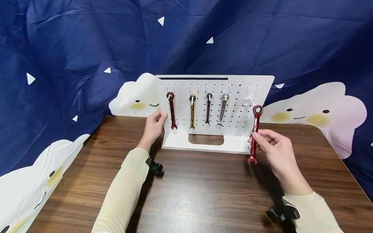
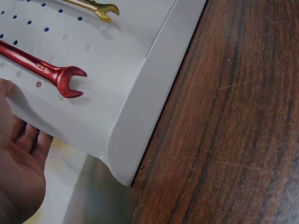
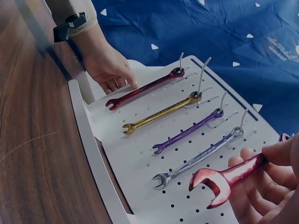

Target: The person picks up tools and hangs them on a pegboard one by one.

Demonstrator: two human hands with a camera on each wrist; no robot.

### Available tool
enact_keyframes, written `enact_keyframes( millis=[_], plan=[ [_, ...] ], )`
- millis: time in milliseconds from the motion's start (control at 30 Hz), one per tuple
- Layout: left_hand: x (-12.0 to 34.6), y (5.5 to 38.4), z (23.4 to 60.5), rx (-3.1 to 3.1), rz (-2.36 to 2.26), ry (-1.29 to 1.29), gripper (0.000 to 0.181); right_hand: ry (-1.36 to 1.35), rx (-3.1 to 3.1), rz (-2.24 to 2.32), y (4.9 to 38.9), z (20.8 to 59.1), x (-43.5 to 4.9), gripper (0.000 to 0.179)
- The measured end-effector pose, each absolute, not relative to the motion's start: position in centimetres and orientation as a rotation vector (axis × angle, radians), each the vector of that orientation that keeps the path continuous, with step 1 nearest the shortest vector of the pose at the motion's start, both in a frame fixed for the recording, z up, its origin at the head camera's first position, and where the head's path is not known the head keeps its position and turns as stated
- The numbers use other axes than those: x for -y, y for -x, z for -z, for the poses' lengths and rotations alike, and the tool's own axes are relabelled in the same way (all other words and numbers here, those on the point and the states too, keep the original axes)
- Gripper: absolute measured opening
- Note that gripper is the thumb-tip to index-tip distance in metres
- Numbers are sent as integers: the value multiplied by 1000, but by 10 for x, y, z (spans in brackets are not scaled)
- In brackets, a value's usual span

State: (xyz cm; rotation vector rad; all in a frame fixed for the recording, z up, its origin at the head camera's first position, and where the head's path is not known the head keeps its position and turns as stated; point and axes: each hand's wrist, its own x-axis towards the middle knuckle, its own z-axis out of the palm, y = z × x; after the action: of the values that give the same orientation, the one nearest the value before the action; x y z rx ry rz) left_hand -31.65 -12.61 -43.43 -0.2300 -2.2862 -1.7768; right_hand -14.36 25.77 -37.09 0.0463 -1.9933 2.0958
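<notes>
My right hand (image 1: 276, 150) pinches a red combination wrench (image 1: 255, 136) by its shaft, ring end up and open jaw down. That ring end is at the front of the rightmost white hook (image 1: 248, 101); whether the hook's tip is through it I cannot tell. On the left, my left hand (image 1: 153, 127) grips the side edge of a white pegboard (image 1: 180, 132), thumb in front and fingers behind. From the board's other hooks hang another red wrench (image 3: 145, 88), a gold wrench (image 3: 161, 113), a purple wrench (image 3: 187, 132) and a silver wrench (image 3: 198, 157).
The pegboard stands on a brown wooden table (image 1: 186, 191), its base lip (image 2: 135, 112) facing me. Behind the table hangs a dark blue cloth (image 1: 87, 42) printed with clouds and white triangles. Each wrist carries a black strap-on device (image 1: 154, 166).
</notes>
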Motion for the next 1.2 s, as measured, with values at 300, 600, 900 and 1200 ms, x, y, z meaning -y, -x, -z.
enact_keyframes(
  millis=[300, 600, 900, 1200],
  plan=[
    [126, 317, 435, 2281, 1778, 230, 28, 19, 1969, -2304, 172, 379, -263, 14],
    [127, 317, 435, 2266, 1803, 231, 28, 107, 1917, -2400, 190, 386, -267, 19],
    [126, 317, 434, 2278, 1788, 220, 27, 120, 1889, -2429, 202, 387, -270, 16],
    [125, 316, 433, 2290, 1766, 223, 27, 132, 1863, -2474, 216, 390, -271, 12]
  ],
)
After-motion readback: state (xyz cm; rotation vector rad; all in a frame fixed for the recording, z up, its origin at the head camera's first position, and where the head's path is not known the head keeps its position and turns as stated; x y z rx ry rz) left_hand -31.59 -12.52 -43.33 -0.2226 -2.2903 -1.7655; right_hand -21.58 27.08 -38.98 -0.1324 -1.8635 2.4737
